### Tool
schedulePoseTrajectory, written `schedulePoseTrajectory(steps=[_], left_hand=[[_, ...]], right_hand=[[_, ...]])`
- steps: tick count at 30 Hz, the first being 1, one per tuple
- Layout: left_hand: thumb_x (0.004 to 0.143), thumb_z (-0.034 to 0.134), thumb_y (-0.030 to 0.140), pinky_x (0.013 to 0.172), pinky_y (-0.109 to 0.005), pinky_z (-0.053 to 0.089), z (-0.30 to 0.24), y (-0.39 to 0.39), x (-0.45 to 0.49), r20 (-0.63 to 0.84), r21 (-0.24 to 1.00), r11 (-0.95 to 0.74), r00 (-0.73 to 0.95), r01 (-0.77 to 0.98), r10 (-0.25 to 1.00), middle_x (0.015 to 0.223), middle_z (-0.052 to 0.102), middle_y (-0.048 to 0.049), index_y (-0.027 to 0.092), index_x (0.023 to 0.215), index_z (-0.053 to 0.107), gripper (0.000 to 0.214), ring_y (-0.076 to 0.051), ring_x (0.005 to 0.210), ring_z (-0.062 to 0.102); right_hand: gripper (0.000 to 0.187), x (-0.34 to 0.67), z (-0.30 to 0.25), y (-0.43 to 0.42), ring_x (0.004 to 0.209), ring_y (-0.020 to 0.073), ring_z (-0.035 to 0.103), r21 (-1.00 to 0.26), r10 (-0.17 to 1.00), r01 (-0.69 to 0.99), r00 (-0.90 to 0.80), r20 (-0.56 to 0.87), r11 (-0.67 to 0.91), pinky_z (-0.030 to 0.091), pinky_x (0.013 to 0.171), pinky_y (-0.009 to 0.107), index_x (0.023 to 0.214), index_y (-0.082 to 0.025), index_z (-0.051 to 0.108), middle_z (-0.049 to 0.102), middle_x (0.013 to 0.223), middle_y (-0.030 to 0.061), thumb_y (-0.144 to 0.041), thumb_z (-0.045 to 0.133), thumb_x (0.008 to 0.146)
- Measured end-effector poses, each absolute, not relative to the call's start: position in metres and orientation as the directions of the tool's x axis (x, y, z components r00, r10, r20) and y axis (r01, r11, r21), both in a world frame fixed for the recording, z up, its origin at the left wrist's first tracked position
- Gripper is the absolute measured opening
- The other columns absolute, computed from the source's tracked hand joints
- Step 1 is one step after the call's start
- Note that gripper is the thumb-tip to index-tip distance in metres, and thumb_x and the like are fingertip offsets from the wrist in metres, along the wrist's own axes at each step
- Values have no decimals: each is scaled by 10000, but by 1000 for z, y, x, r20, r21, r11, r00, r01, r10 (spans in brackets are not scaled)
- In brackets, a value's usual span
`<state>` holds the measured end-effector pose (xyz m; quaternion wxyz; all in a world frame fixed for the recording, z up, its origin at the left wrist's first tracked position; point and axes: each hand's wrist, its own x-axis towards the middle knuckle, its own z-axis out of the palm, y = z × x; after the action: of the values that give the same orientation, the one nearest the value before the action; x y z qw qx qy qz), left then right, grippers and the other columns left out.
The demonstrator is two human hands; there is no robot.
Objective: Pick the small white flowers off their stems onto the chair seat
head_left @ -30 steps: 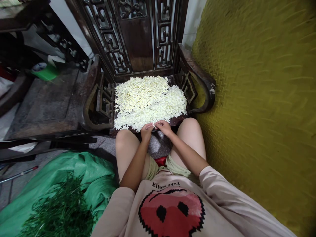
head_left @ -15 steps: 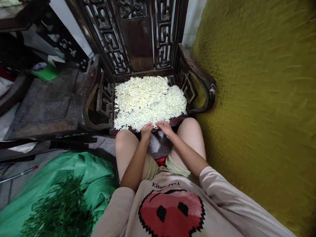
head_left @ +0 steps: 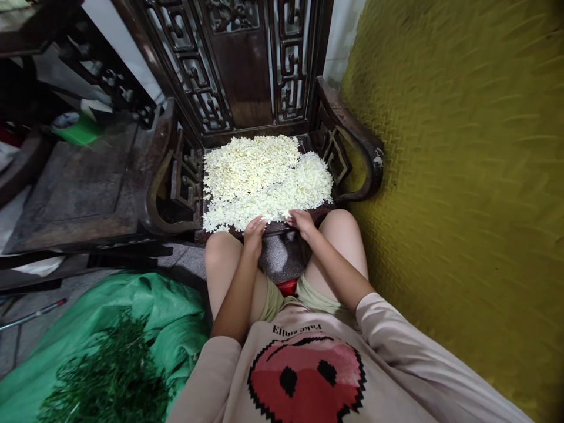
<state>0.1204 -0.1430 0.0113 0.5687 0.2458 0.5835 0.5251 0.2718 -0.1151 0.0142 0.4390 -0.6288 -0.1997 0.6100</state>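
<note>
A thick heap of small white flowers (head_left: 264, 179) covers the seat of a dark carved wooden chair (head_left: 352, 135) in front of me. My left hand (head_left: 254, 230) rests at the seat's front edge, its curled fingertips touching the near rim of the heap. My right hand (head_left: 302, 221) lies a little to the right, fingers down on the heap's near right edge. A gap separates the two hands. Whether either one pinches a flower is hidden by the fingers. My bare knees flank both hands.
A yellow-green textured wall (head_left: 462, 176) rises close on the right. A second dark wooden seat (head_left: 88, 182) stands to the left. On the floor at lower left lies a green sheet (head_left: 145, 311) with a pile of green stems (head_left: 106, 376).
My hands were together over the seat's front edge, pinching a small white flower between them. They have moved apart and up onto the rim of the heap.
</note>
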Motion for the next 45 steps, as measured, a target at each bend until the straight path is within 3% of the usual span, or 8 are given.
schedulePoseTrajectory(steps=[5,9,13,16,19,28,33,45], left_hand=[[547,672,278,683,-249,429,9,-144,125,-390,918,331,-336,-220,858,721,625,-25,134,826,629,318,-108,655,556],[553,649,240,685,-264,440,4,-147,131,-334,942,316,-372,-110,866,673,625,-20,148,750,631,218,-132,654,569],[546,634,207,662,-263,441,-1,-148,130,-328,942,328,-380,-66,865,641,616,-13,159,708,625,169,-136,629,567],[539,644,204,674,-267,442,-1,-148,130,-337,941,326,-357,-94,871,647,621,-13,162,701,620,169,-140,645,571],[539,668,232,697,-270,440,2,-148,129,-361,932,333,-310,-142,879,670,630,-16,158,730,627,210,-140,667,575],[510,704,261,708,-278,434,7,-146,129,-404,910,356,-254,-214,879,675,638,-24,143,737,625,269,-134,659,574],[498,715,254,704,-279,433,10,-148,130,-389,916,344,-244,-207,889,664,638,-23,147,727,628,267,-138,654,573],[455,772,309,646,-251,413,3,-143,126,-461,842,391,-118,-371,880,720,646,-30,139,816,634,422,-94,600,537]], right_hand=[[29,257,17,-131,527,83,556,-725,756,-257,-36,-654,-639,464,574,213,692,-185,453,564,599,-27,-161,467,699],[41,259,17,-132,491,98,524,-738,760,-212,-34,-649,-640,434,541,225,716,-198,451,531,558,-33,-169,422,714],[162,260,13,-132,502,113,476,-896,896,-9,6,-444,-444,401,542,241,650,-184,507,487,548,-22,-218,376,738],[184,257,9,-135,621,136,507,-959,967,157,-61,-247,-235,415,661,271,624,-177,528,526,614,-9,-315,459,725],[198,256,6,-136,805,162,536,-970,993,236,-96,-75,-50,391,807,295,739,-177,562,589,786,15,-364,566,672],[247,261,12,-137,879,189,559,-945,994,310,-54,90,103,396,826,304,861,-175,599,624,900,47,-360,589,696],[224,260,12,-136,841,189,585,-937,990,325,-98,103,129,414,808,310,792,-179,649,656,854,55,-376,563,730],[269,261,16,-135,819,198,608,-980,999,198,-27,-29,-23,426,824,316,735,-173,666,680,819,57,-430,612,674]])
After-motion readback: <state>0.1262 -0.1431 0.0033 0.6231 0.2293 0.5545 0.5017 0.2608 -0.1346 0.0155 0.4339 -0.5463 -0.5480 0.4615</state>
